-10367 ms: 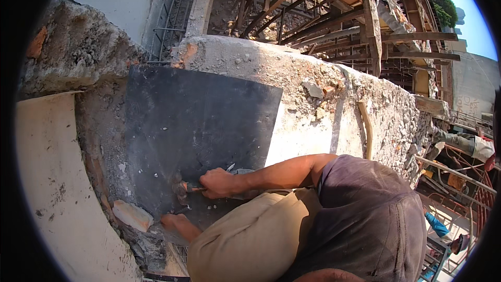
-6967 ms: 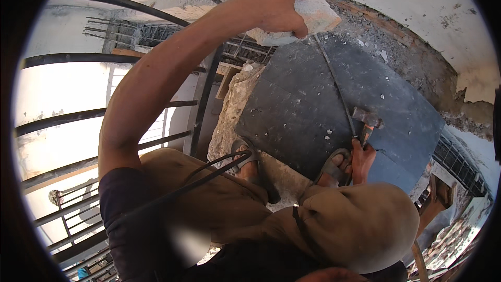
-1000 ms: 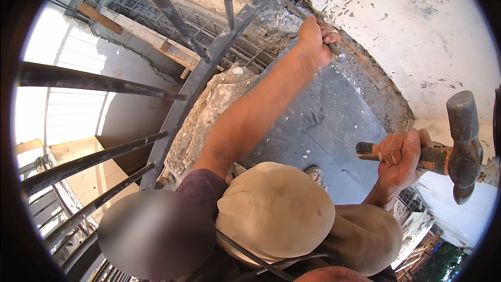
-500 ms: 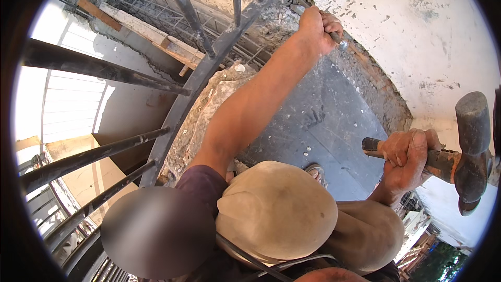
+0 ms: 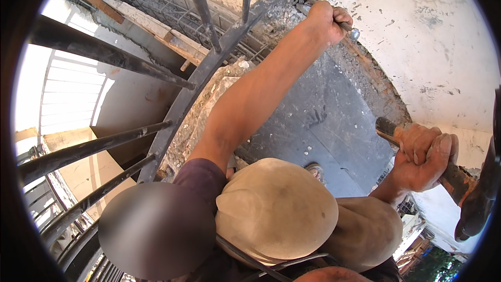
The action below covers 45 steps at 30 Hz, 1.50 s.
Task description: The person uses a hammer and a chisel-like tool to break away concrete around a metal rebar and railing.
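Observation:
My left hand [image 5: 330, 23] reaches far out, closed around a metal chisel [image 5: 355, 34]. The chisel's blunt end sticks out of the fist, and its tip is by the broken masonry [image 5: 302, 1] at the wall's foot. At the right, my right hand [image 5: 425, 156] grips the handle of a hammer [image 5: 389, 129]. Its dark, heavy head [image 5: 477, 206] is partly cut off by the picture's rim. Hammer and chisel are well apart.
Black metal railings [image 5: 109, 55] run along the left, beside an opening with exposed rebar and wooden planks [image 5: 151, 26]. A scuffed white wall [image 5: 422, 47] rises on the right. Bits of rubble lie on the grey floor sheet [image 5: 318, 120], where a sandalled foot [image 5: 315, 171] shows.
My right hand has moved right and slightly down, carrying the hammer, whose head has swung outward and lower to the rim. My left hand keeps hold of the chisel, shifted slightly right in view.

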### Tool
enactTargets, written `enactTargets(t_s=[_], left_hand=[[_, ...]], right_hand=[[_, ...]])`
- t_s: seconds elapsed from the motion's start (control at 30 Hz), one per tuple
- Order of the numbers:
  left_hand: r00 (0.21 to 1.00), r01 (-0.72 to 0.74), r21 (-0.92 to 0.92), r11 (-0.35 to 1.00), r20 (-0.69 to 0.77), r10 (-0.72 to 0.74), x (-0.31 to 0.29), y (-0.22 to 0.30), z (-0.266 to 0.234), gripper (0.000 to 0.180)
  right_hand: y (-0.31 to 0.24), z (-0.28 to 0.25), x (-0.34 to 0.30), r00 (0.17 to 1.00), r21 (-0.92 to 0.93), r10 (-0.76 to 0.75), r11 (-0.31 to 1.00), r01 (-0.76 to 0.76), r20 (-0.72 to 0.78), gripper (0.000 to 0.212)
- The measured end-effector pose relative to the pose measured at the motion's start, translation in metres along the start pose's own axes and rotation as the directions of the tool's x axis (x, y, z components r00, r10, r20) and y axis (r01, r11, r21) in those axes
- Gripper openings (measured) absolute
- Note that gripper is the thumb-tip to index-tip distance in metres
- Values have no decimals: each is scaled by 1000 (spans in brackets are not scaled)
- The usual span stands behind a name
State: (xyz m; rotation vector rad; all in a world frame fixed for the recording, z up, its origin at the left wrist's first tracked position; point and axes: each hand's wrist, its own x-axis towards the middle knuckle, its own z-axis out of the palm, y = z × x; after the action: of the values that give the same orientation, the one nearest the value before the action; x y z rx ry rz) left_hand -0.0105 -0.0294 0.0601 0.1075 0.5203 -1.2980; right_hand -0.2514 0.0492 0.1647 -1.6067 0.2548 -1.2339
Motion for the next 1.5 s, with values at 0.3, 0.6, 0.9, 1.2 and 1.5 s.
enactTargets(t_s=[0.3, 0.6, 0.9, 1.2, 1.5], left_hand=[[1000, 7, 19, 1000, -14, -7, 15, 8, -4, 27], [999, -41, 42, 998, -26, 42, 22, 0, 18, 24], [998, -61, -117, 991, -11, 60, 25, -8, 12, 23], [999, 31, -73, 997, -13, -32, 10, -21, 4, 29], [992, -57, 434, 899, -76, 99, 1, -14, -87, 29]], right_hand=[[40, 13, -21, 879, -504, 431, 723, -473, -205, 27], [68, 8, 4, 940, -447, 325, 828, -338, -108, 35], [-3, 25, 15, 966, -285, 177, 931, -227, -190, 30], [-8, -13, 11, 979, -254, -21, 967, -31, -201, 33], [17, -18, -31, 950, -353, 190, 895, -272, -249, 29]])
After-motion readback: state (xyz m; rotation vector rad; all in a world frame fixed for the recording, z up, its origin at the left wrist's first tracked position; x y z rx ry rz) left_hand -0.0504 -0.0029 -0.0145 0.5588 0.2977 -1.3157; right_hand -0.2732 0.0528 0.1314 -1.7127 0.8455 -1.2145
